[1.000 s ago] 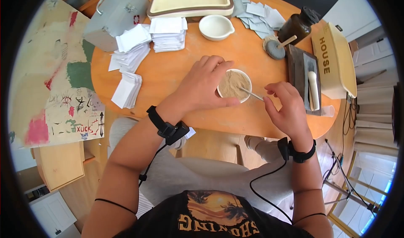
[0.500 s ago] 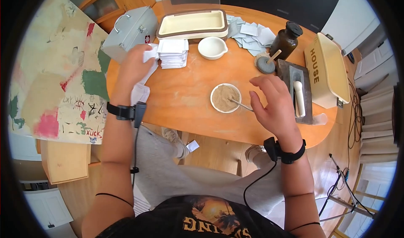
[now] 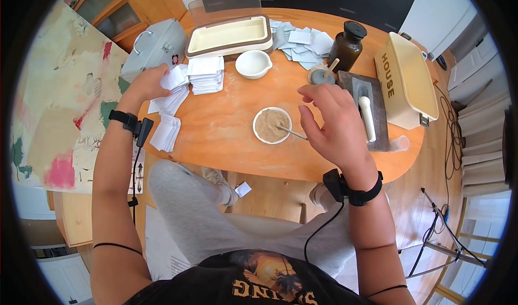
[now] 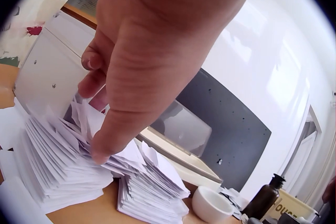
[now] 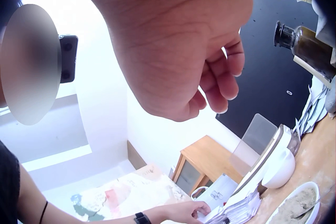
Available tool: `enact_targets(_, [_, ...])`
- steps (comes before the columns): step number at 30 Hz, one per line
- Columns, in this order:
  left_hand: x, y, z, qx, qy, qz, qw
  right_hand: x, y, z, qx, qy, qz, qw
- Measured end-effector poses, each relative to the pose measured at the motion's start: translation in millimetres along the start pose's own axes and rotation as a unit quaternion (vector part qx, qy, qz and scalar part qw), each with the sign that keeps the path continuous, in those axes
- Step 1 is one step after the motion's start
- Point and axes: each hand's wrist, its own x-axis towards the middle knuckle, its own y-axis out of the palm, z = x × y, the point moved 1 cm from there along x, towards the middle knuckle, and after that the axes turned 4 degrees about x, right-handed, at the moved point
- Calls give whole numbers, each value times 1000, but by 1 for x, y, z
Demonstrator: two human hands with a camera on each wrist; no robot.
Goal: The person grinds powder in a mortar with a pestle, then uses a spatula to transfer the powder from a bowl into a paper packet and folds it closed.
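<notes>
My left hand (image 3: pixel 145 84) is at the fanned pile of white paper packets (image 3: pixel 168 103) on the table's left side. In the left wrist view its thumb presses the near face of a paper packet (image 4: pixel 86 116), and the fingers curl behind it. My right hand (image 3: pixel 337 124) hovers right of a small white bowl (image 3: pixel 272 142), fingers loosely bent and holding nothing. Tan powder (image 3: pixel 268 122) fills the bowl, and a thin metal spoon (image 3: pixel 294 132) stands in it, handle leaning right towards the right hand.
Behind the packets stand a silver metal case (image 3: pixel 156 49) and a cream tray (image 3: pixel 229 35). A white spouted bowl (image 3: pixel 253 65), grey-green papers (image 3: pixel 305 43) and a brown bottle (image 3: pixel 348 46) line the back. Right lie a dark slab (image 3: pixel 380 116), a white pestle (image 3: pixel 367 119) and a cream bin (image 3: pixel 404 81).
My left hand has left the powder bowl and moved left to the packets, where it now grips one. The right hand has drawn away from the spoon, which stays in the powder.
</notes>
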Motion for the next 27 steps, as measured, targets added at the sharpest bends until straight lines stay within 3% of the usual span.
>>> enact_targets(8, [-1,-7,-11,32,9,-25,999,3,3,2,9,-21,-19,1000])
enact_targets(13, [-41,-34,-47,11,0,-73,997,6,2,6,11,-20,-18,1000])
enact_targets(15, [-70,-40,-80,-36,109,-146,983,7,2,10,12,-22,-14,1000])
enact_targets(18, [-112,-44,-142,-50,132,-150,978,7,6,17,20,-23,21,999])
enact_targets(20, [-124,-39,-169,-61,221,-188,955,7,11,22,23,-23,53,998])
enact_targets(23, [-133,-41,-201,-83,228,-128,962,1,26,23,20,-34,96,995])
enact_targets(27, [-136,-42,-217,-71,258,-130,955,-6,34,22,4,-20,115,993])
